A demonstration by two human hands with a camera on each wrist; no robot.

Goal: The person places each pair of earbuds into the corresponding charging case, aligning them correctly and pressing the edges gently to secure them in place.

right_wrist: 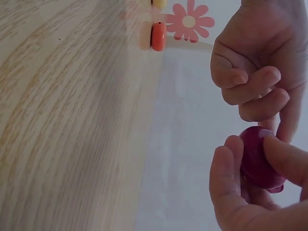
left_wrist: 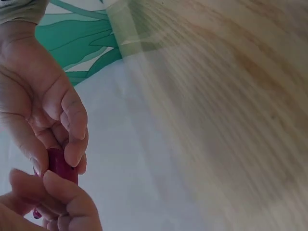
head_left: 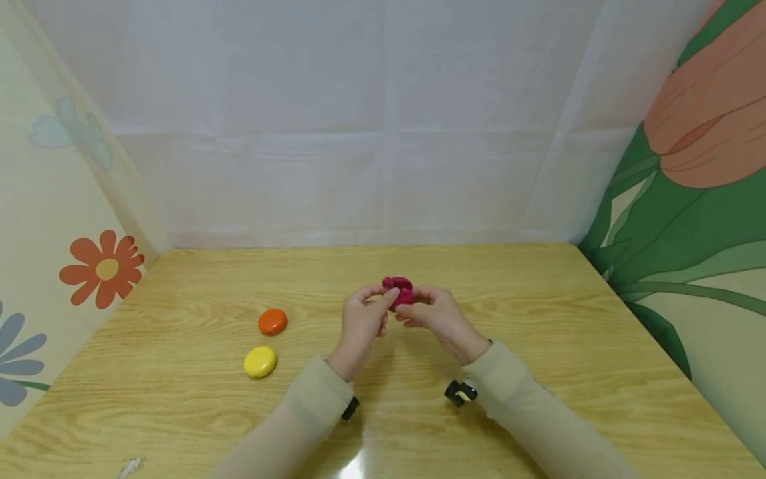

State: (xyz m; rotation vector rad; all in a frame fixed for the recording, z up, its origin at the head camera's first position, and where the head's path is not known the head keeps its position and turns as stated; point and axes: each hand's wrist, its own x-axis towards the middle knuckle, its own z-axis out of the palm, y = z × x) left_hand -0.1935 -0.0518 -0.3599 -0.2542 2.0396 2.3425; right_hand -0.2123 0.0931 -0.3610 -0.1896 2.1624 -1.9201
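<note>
Both hands meet above the middle of the table around a small glossy magenta round object. Its upper part stands up like a raised flap or loop with a dark gap beneath; its exact kind cannot be told. My left hand pinches its left side between thumb and fingers. From the right, my right hand grips it with thumb and fingertips. The right wrist view shows the smooth rounded back of the magenta object between the right thumb and fingers. Fingers hide much of it in the left wrist view.
On the wood-grain table, left of the hands, lie an orange round disc and a yellow one. A small whitish item shows at the front left edge. White sheeting hangs behind, with flower-printed panels at both sides.
</note>
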